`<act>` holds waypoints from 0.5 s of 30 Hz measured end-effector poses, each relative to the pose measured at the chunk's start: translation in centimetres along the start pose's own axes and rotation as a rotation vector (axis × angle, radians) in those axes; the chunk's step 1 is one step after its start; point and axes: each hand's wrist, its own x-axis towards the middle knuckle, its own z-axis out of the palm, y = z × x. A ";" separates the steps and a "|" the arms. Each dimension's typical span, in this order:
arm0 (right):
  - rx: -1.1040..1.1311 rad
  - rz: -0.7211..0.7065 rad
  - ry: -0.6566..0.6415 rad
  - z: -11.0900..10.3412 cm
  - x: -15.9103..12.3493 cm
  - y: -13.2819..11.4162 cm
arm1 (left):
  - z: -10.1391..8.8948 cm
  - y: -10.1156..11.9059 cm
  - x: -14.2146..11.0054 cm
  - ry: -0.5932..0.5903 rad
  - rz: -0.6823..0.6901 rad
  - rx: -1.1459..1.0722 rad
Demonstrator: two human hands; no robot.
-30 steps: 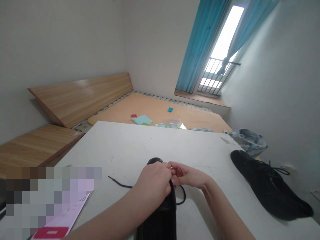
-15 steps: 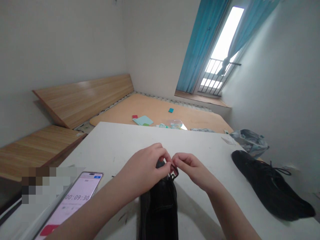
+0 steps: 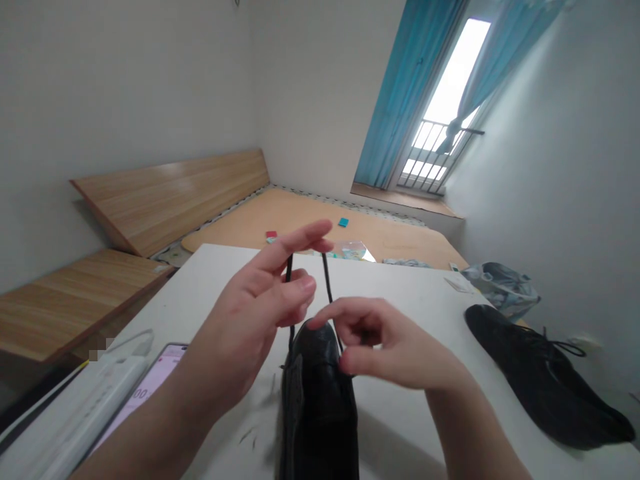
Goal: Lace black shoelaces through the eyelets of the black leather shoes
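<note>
A black shoe [image 3: 320, 413] stands on the white table in front of me, its toe pointing away. My left hand [image 3: 260, 300] is raised over the shoe's left side, its fingers hooked through a black shoelace [image 3: 327, 277] drawn up taut from both sides. The thumb presses towards the curled fingers; the index finger is stretched out. My right hand [image 3: 383, 343] is at the right of the toe, index finger and thumb apart, the thumb tip beside the lace where it meets the shoe. Whether the thumb touches the lace I cannot tell.
A second black shoe [image 3: 545, 380], laces tied, lies at the table's right edge. A phone [image 3: 150, 387] and a white power strip [image 3: 95, 407] are at the left, partly behind my left forearm. Beyond the table [image 3: 225, 267] is a bed board [image 3: 240, 213] with small items; a bag-lined bin [image 3: 503, 290] stands right.
My hands were together above the toe, pinching the lace. Now the left hand has lifted and pulled the lace up into a loop, while the right has opened and dropped to the shoe's right side.
</note>
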 end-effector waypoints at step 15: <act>-0.244 0.003 -0.131 4.6 3.1 3.4 | -0.7 0.7 -0.1 -0.025 -0.010 0.163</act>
